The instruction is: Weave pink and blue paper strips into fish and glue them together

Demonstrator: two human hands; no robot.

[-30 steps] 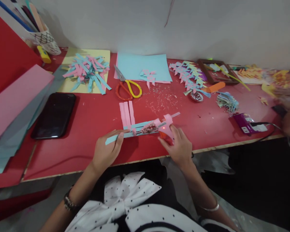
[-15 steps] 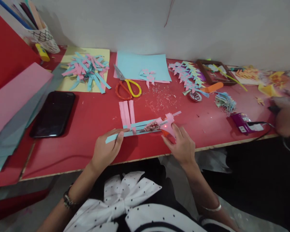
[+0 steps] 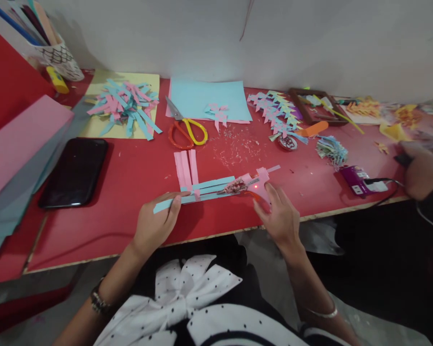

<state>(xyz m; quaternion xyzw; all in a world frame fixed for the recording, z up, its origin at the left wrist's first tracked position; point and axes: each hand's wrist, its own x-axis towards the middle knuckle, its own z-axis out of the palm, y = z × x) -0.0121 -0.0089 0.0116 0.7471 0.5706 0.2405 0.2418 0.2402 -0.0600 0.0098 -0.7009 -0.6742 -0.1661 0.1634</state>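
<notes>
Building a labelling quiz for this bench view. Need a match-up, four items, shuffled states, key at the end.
1. glue gun
2. scissors
3. phone
4. purple socket box

A. black, lying flat on the red table
B. has a black plug at one side
C. held in the right hand
D. one red handle loop, one yellow

Pairs: 1-C, 2-D, 3-A, 4-B

R hand (image 3: 283, 218) hides pt. of glue gun (image 3: 251, 182) (label (image 3: 254, 181) txt illegible).
</notes>
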